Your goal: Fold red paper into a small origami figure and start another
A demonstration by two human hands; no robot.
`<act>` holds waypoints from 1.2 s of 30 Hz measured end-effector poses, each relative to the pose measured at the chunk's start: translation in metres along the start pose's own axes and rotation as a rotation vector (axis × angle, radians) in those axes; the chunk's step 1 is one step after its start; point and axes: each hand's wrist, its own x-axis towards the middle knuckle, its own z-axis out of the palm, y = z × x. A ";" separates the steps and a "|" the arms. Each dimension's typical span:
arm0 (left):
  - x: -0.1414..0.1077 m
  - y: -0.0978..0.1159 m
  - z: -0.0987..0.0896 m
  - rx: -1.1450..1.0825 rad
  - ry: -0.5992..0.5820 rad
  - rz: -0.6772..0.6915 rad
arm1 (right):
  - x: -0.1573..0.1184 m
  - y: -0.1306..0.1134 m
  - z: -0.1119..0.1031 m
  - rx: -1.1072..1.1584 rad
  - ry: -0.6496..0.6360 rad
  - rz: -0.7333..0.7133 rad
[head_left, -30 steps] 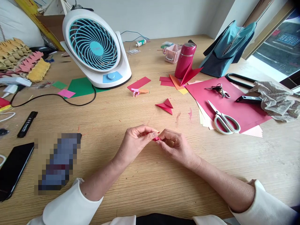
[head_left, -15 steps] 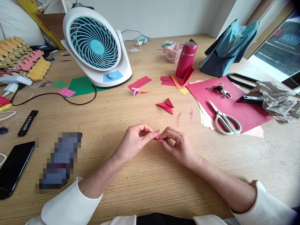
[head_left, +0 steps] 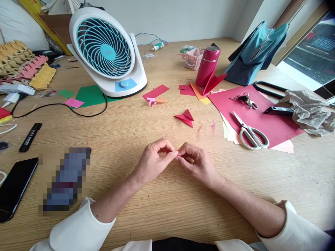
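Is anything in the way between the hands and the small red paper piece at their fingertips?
Nothing visible is. The left hand and right hand meet at the small red paper piece, their fingertips hiding most of it. The closest other paper, the folded red paper, lies on the table beyond both hands, not between them.

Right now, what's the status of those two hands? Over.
Left hand and right hand close together, pinching small red paper piece, mostly hidden. Folded red paper beyond, untouched. Scissors off right, out of the way.
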 end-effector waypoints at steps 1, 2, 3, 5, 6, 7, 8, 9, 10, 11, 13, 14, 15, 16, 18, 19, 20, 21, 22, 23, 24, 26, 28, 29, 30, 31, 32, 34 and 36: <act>0.000 0.001 0.001 0.016 0.016 0.022 | 0.000 0.000 0.000 0.002 -0.005 -0.007; 0.000 0.001 0.001 0.028 0.033 0.037 | -0.001 -0.001 0.000 0.004 -0.009 -0.009; 0.000 0.000 0.002 0.029 0.047 0.042 | -0.001 0.000 0.001 0.006 -0.009 -0.006; 0.000 -0.002 0.004 -0.004 0.046 0.020 | -0.001 0.002 0.001 0.011 -0.003 0.016; 0.000 -0.004 0.004 -0.030 0.034 -0.001 | -0.001 0.004 0.001 0.017 0.002 0.032; 0.000 -0.006 0.005 -0.055 0.021 -0.021 | -0.001 0.007 0.000 0.024 0.004 0.049; 0.000 -0.007 0.004 -0.075 0.012 -0.037 | 0.000 0.009 0.000 0.036 0.004 0.061; 0.001 -0.009 0.004 -0.090 0.007 -0.050 | 0.000 0.011 -0.001 0.052 -0.002 0.071; 0.001 -0.010 0.003 -0.106 0.006 -0.062 | 0.001 0.013 -0.001 0.078 -0.018 0.081; 0.002 -0.011 0.002 -0.126 0.010 -0.072 | 0.002 0.014 -0.002 0.110 -0.039 0.089; 0.003 -0.013 0.000 -0.172 0.032 -0.090 | 0.003 0.015 -0.003 0.169 -0.092 0.106; 0.003 -0.014 0.000 -0.193 0.051 -0.100 | 0.004 0.015 -0.003 0.182 -0.113 0.113; 0.003 -0.014 0.000 -0.213 0.069 -0.110 | 0.004 0.014 -0.003 0.182 -0.123 0.120; 0.003 -0.014 0.000 -0.230 0.082 -0.119 | 0.004 0.014 -0.003 0.175 -0.118 0.121; 0.003 -0.013 0.001 -0.260 0.078 -0.143 | 0.004 0.013 -0.002 0.154 -0.084 0.119; 0.002 -0.012 0.003 -0.269 0.067 -0.154 | 0.003 0.013 -0.002 0.143 -0.065 0.119; 0.002 -0.012 0.004 -0.273 0.055 -0.163 | 0.003 0.012 -0.001 0.134 -0.049 0.121; 0.001 -0.011 0.005 -0.272 0.046 -0.170 | 0.003 0.012 -0.001 0.124 -0.037 0.124; 0.001 -0.012 0.006 -0.270 0.041 -0.176 | 0.002 0.011 0.000 0.112 -0.029 0.129; 0.000 -0.012 0.007 -0.270 0.036 -0.180 | 0.002 0.011 0.000 0.101 -0.024 0.136; 0.000 -0.012 0.007 -0.271 0.032 -0.183 | 0.002 0.010 -0.001 0.092 -0.019 0.143; 0.000 -0.013 0.008 -0.275 0.027 -0.184 | 0.002 0.010 -0.001 0.097 -0.021 0.153; 0.000 -0.014 0.008 -0.266 0.031 -0.170 | 0.003 0.010 -0.001 0.154 -0.052 0.174; 0.000 -0.014 0.007 -0.254 0.036 -0.156 | 0.004 0.011 -0.002 0.194 -0.068 0.188; 0.000 -0.013 0.007 -0.240 0.040 -0.140 | 0.004 0.011 -0.002 0.227 -0.081 0.204; 0.000 -0.013 0.007 -0.227 0.041 -0.126 | 0.005 0.011 -0.002 0.248 -0.089 0.218; 0.000 -0.013 0.007 -0.218 0.039 -0.116 | 0.005 0.011 -0.002 0.254 -0.090 0.227; 0.000 -0.012 0.007 -0.205 0.029 -0.113 | 0.005 0.011 -0.002 0.236 -0.081 0.231; -0.001 -0.011 0.007 -0.191 0.015 -0.125 | 0.005 0.011 -0.002 0.202 -0.068 0.236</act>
